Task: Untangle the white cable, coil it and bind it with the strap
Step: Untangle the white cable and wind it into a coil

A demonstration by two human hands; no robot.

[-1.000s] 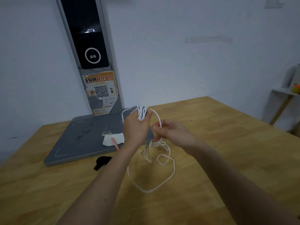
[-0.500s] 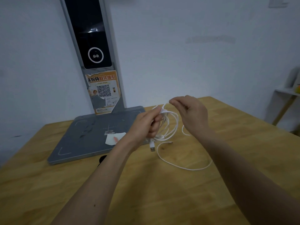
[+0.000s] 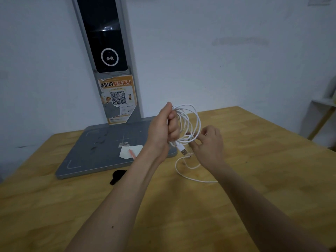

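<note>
L hand (image 3: pixel 162 130) round cable coil (image 3: pixel 189 122)

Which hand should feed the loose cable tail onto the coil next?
Right hand, probably: its fingers already touch the white cable beside the loose tail on the wooden table. The left hand is busy gripping the coil.

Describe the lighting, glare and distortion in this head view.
Head view: dim, flat light with soft shadows on the table; a small glare streak on the black panel; wide-angle bending leans the grey post; the left hand, right hand and white cable are fairly sharp.
</note>
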